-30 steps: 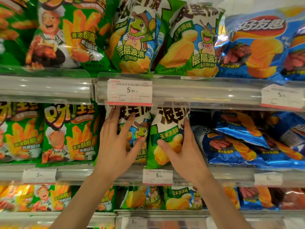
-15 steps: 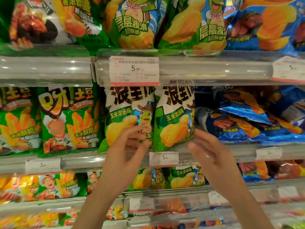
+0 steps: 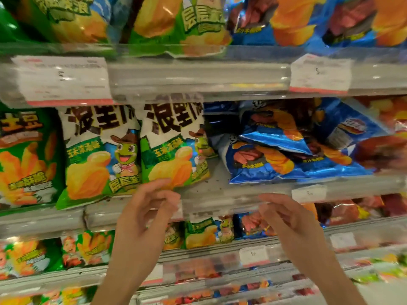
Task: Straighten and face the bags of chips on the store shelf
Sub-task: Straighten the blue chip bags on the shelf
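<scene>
Two green-and-white chip bags with a cartoon frog stand upright, fronts out, on the middle shelf: the left frog bag (image 3: 97, 155) and the right frog bag (image 3: 176, 148). To their right, blue chip bags (image 3: 293, 148) lie slumped and tilted in a heap. My left hand (image 3: 147, 210) hovers just below the right frog bag, fingers loosely curled, holding nothing. My right hand (image 3: 286, 216) hangs before the shelf rail (image 3: 220, 201) under the blue bags, fingers loosely bent, also holding nothing. The frame is motion-blurred.
Green fries-picture bags (image 3: 26, 159) fill the middle shelf's left. The upper shelf (image 3: 198, 78) carries price tags and more green and blue bags. Lower shelves (image 3: 198, 249) hold further bags. A bare gap (image 3: 217, 175) separates the frog bags from the blue heap.
Both hands came off the two frog bags and dropped below the shelf edge. The view shifted right and closer, bringing the blue heap toward the middle.
</scene>
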